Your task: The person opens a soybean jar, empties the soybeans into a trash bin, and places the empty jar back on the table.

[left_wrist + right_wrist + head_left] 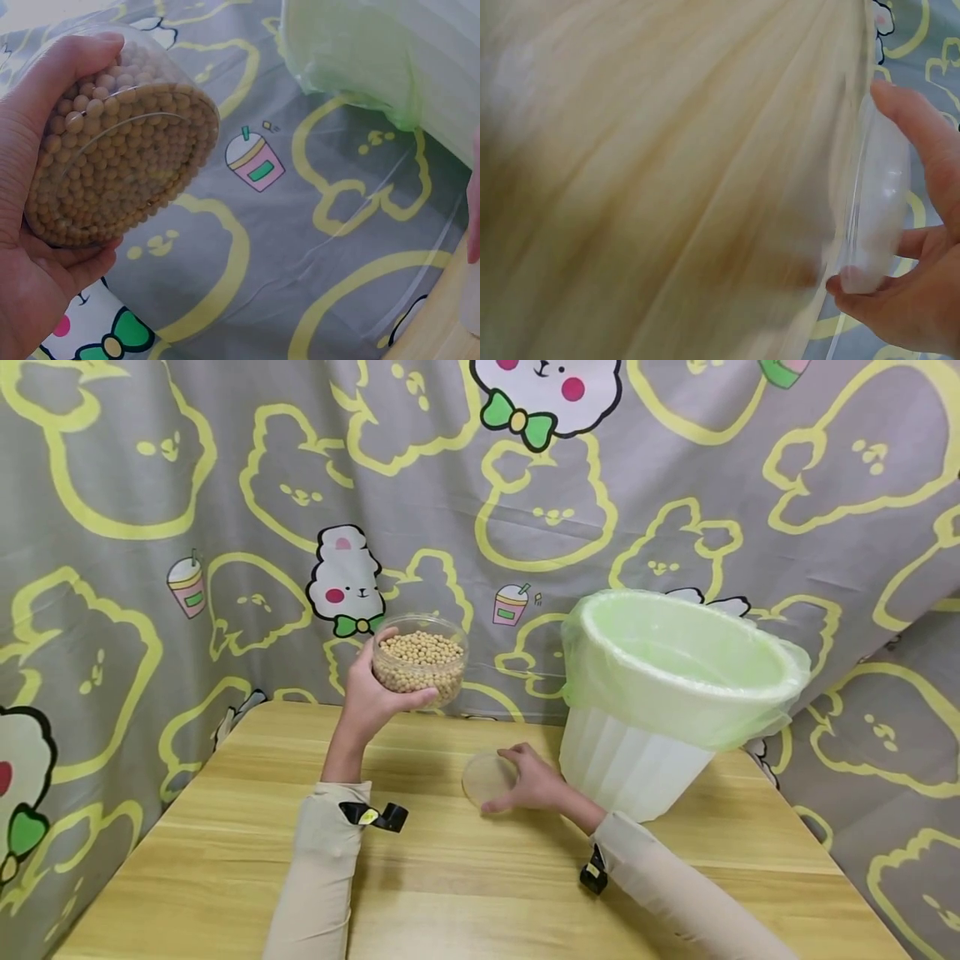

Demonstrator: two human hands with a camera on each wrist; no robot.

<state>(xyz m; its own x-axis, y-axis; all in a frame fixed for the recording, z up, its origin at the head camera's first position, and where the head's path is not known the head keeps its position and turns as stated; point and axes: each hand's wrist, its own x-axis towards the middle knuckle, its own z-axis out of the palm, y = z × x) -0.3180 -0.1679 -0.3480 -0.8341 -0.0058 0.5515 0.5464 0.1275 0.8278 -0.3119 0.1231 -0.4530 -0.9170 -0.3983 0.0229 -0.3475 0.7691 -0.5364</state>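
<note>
— Left hand [371, 689]: state and contents?
— Curled round one clear tub [461, 658], round, transparent-walled, raised above the table [465, 877] toward its back edge. Thumb along the near side; fingers about the left side.
— Contents of tub?
— Small tan beads [422, 647], many, loose. Visible through the mouth in the head view, through wall and base in the left wrist view.
— Right hand [532, 781]: state?
— Holding one clear lid [487, 775], round, shallow, by its edges. Thumb and fingertips at opposite sides of the rim, lid between them.
— Location of lid?
— Low at the table, right of the tub and below it, left of the bin [637, 768]. Whether it touches the wood, cannot tell.
— Bin, particulars?
— One, white, ribbed wall, wider at the top than at the foot. Standing on the table, just beside the right hand. Lined with one pale green bag [675, 708], its edge folded down over the rim.
— Remaining items?
— Wooden table, pale yellow-brown grain. One grey cloth [285, 435] hung behind, printed with yellow outlines, white animals in green bows, pink cups. Two beige sleeves [315, 877], one black band [375, 815] at the left wrist, another at the right.
</note>
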